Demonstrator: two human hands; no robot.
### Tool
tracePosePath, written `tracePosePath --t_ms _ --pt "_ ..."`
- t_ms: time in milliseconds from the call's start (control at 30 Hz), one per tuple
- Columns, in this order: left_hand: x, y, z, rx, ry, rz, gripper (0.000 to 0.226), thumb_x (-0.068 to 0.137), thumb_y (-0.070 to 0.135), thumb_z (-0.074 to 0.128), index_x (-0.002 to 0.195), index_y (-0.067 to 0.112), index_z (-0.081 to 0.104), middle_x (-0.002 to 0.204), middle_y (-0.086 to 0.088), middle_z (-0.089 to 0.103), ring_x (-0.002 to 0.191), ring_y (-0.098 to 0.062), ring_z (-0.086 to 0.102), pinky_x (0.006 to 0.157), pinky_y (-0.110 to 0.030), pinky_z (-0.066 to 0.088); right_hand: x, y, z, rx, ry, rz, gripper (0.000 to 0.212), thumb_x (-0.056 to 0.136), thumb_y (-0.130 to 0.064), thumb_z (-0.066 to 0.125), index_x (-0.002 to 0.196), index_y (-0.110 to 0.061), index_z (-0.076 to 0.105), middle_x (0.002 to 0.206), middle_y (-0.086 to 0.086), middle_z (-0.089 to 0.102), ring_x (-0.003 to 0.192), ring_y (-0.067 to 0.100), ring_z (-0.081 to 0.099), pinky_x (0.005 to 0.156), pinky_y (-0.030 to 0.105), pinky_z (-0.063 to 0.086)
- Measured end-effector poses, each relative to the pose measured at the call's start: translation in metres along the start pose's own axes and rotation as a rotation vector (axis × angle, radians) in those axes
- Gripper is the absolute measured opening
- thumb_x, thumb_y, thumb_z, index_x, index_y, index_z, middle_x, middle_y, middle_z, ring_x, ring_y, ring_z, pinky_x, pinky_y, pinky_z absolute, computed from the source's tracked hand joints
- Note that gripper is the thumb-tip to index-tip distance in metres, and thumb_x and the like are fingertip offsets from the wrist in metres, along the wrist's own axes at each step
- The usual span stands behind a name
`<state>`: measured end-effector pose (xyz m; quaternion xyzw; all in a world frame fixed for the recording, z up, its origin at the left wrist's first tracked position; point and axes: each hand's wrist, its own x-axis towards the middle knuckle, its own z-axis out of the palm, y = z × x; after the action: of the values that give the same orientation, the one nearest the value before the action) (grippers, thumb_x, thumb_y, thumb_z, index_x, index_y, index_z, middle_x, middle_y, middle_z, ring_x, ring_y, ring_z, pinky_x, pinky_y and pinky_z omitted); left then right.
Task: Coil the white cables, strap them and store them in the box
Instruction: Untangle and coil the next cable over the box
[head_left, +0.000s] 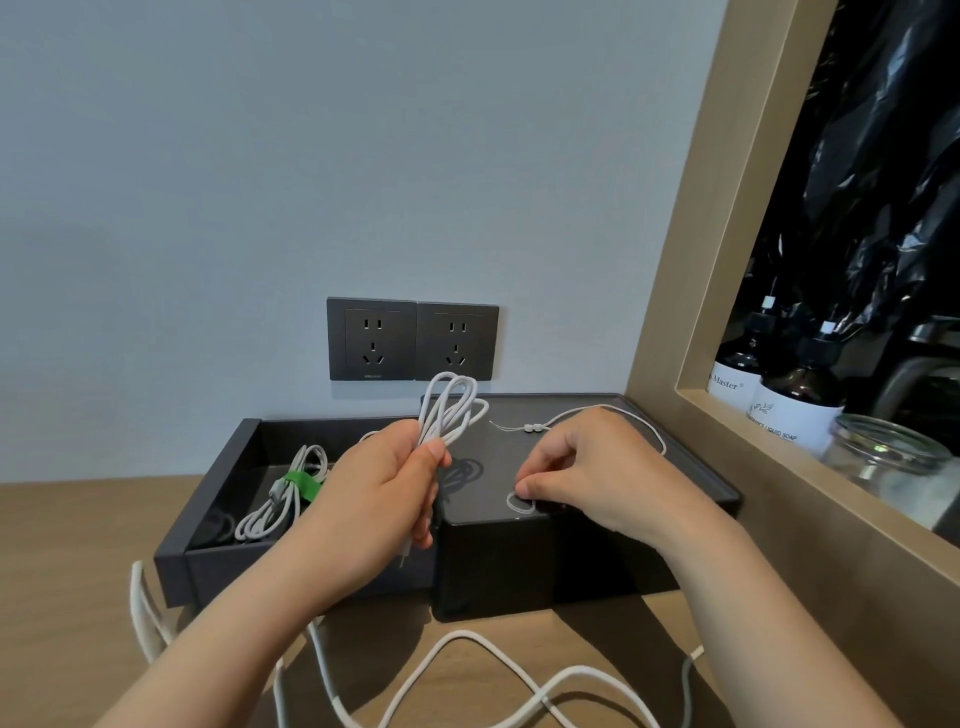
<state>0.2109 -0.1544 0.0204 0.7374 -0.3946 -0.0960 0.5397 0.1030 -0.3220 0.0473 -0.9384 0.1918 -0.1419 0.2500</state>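
1. The wooden table (78, 545) runs along a pale wall. At the right, a wood-framed niche (691, 291) holds two dark bottles (795, 405) and a glass jar (883, 452).
2. The open black box (208, 499) sits at the back of the table, left of centre. The glossy black lid (519, 566) stands just beside it, against its right side.
3. The left forearm comes in from the lower left. The left hand (379, 499) is raised where box and lid meet, its fingers and thumb curled round the coiled white cable (449, 410). The loops stand up above the fist, and a plug end hangs below it.
4. The right forearm comes in from the lower right. The right hand (592, 462) is palm down over the lid with its knuckles up. Thumb and forefinger pinch a small loop of the thin white cord (522, 501), which lies on the lid's top. The cord curves round behind the hand and carries two small beads.
5. A loose white cable (467, 644) snakes across the front of the table under both forearms.
6. Two dark wall sockets (413, 340) are set in the wall just above the box and lid.
7. Inside the box, on its floor, lies a strapped cable (265, 514).
8. A green strap (301, 483) binds that coil near its far end.
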Motion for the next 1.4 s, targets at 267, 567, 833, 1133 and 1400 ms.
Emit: tracePosePath --t_ms 267,567,833,1133,1400 --pt "-0.001 -0.002 0.0 0.013 -0.002 0.007 0.027 0.102 0.025 0.039 0.083 0.014 0.055 0.052 0.003 0.052 0.048 -0.008 0.053 0.056 -0.023 0.054 -0.001 -0.004 -0.007 0.258 0.047 -0.024 0.01 0.093 -0.021 0.061 0.085 -0.02 0.067 0.081 -0.005 0.073 0.067 0.0 0.063 0.054 0.014 0.048" --pt "0.0 -0.002 0.001 -0.058 -0.027 -0.026 0.026 0.101 0.023 0.039 0.084 0.012 0.054 0.053 0.004 0.05 0.048 -0.009 0.051 0.055 -0.024 0.053 0.0 -0.012 0.0 0.788 -0.005 0.244 0.009 0.08 -0.012 0.077 0.088 -0.015 0.074 0.079 -0.001 0.076 0.074 0.009 0.071 0.067 0.02 0.058" --pt "0.0 -0.003 0.001 -0.043 -0.025 -0.023 0.026 0.101 0.025 0.039 0.084 0.012 0.054 0.052 0.004 0.051 0.048 -0.008 0.052 0.057 -0.026 0.055 0.004 -0.015 0.003 1.109 0.013 0.307 0.017 0.079 -0.009 0.075 0.094 -0.013 0.069 0.079 0.0 0.072 0.079 0.013 0.065 0.076 0.025 0.052" --pt "0.0 -0.004 0.001 -0.041 -0.003 -0.021 0.025 0.101 0.024 0.039 0.085 0.012 0.055 0.053 0.004 0.051 0.048 -0.008 0.052 0.056 -0.025 0.055 0.003 -0.015 0.008 1.139 0.026 0.299 0.015 0.078 -0.009 0.075 0.091 -0.013 0.07 0.074 -0.001 0.071 0.076 0.012 0.063 0.071 0.024 0.048" --pt "-0.001 -0.003 0.001 0.035 -0.015 -0.01 0.028 0.101 0.027 0.039 0.084 0.009 0.053 0.053 0.004 0.053 0.05 -0.009 0.055 0.063 -0.035 0.057 0.003 -0.017 0.012 1.047 0.011 0.248 0.024 0.077 0.0 0.076 0.095 -0.016 0.073 0.08 -0.002 0.074 0.079 0.012 0.068 0.069 0.022 0.054"
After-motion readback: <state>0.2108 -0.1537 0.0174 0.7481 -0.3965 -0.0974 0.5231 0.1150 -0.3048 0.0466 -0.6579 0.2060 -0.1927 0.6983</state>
